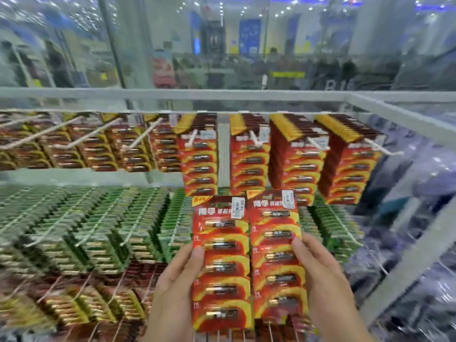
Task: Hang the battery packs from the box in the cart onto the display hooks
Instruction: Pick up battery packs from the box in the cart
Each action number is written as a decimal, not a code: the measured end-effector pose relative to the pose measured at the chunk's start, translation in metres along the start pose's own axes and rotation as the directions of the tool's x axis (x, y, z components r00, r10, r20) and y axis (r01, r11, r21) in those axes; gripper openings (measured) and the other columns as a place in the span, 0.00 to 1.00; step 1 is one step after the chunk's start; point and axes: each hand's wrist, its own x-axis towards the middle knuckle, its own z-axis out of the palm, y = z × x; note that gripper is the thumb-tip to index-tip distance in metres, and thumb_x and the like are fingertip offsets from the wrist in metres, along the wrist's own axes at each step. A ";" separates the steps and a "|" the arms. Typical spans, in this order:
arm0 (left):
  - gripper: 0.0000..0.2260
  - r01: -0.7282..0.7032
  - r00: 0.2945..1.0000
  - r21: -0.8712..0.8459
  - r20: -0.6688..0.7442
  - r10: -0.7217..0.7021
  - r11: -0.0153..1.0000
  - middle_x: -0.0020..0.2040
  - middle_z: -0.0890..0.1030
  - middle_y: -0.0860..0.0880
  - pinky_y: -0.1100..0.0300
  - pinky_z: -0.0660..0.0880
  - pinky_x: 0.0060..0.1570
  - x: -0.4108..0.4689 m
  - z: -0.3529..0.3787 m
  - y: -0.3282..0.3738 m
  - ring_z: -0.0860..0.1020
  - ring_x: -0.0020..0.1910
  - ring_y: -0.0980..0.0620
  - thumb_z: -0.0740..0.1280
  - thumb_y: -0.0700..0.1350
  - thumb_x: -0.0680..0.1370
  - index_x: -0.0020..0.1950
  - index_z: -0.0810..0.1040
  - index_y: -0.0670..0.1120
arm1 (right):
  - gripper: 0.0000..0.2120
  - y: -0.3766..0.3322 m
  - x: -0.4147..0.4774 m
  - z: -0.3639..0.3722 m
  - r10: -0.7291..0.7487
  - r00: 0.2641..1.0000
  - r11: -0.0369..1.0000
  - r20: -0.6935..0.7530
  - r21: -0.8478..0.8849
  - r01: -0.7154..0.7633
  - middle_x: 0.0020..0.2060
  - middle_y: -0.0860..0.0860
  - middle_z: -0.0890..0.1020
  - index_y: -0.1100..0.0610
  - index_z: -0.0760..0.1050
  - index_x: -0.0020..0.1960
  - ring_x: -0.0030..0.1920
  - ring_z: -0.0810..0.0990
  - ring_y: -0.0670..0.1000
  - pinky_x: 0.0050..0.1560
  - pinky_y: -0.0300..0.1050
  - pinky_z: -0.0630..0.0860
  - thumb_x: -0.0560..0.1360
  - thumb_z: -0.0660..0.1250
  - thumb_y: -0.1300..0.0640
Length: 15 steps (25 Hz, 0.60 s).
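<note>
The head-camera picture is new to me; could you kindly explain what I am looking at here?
No machine here: a person wears a wide-angle camera on the head, looking forward and down at their own bare hands. The left hand grips the left pack, a red card of batteries, and the right hand grips the right pack, side by side, thumbs on the fronts. Ahead stands a shop display: white hooks carry hanging red packs of the same look in the top row, with green packs lower down. The cart and box are out of view.
</note>
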 end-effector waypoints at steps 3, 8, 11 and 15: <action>0.24 -0.054 0.998 0.024 -0.014 0.054 0.998 0.56 0.87 0.42 0.39 0.79 0.57 0.008 -0.013 0.020 0.86 0.52 0.37 0.73 0.50 0.73 0.69 0.80 0.48 | 0.19 -0.003 0.008 0.028 -0.063 0.997 0.998 0.034 0.015 0.063 0.54 0.51 0.88 0.50 0.83 0.57 0.54 0.87 0.54 0.55 0.58 0.80 0.70 0.77 0.43; 0.24 -0.153 0.988 0.073 0.000 0.154 0.985 0.57 0.87 0.45 0.41 0.81 0.52 0.017 -0.018 0.048 0.87 0.53 0.38 0.73 0.55 0.74 0.70 0.79 0.51 | 0.16 -0.005 0.016 0.043 -0.111 0.990 0.993 0.091 0.060 0.105 0.48 0.52 0.88 0.55 0.80 0.60 0.44 0.88 0.53 0.36 0.48 0.82 0.74 0.68 0.52; 0.15 -0.229 0.973 0.126 0.050 0.224 0.965 0.55 0.88 0.44 0.46 0.82 0.47 0.022 -0.010 0.065 0.87 0.50 0.40 0.68 0.53 0.80 0.64 0.83 0.50 | 0.14 -0.001 0.016 0.043 -0.105 0.992 0.994 0.068 0.050 0.101 0.48 0.53 0.88 0.56 0.81 0.58 0.43 0.88 0.52 0.36 0.47 0.82 0.76 0.67 0.52; 0.10 -0.280 0.960 0.167 0.076 0.271 0.945 0.52 0.88 0.44 0.50 0.85 0.38 0.029 -0.002 0.081 0.88 0.47 0.41 0.66 0.51 0.82 0.57 0.87 0.53 | 0.13 0.001 0.014 0.041 -0.089 0.994 0.994 0.071 0.066 0.084 0.48 0.56 0.88 0.57 0.81 0.59 0.43 0.88 0.55 0.38 0.51 0.83 0.77 0.67 0.53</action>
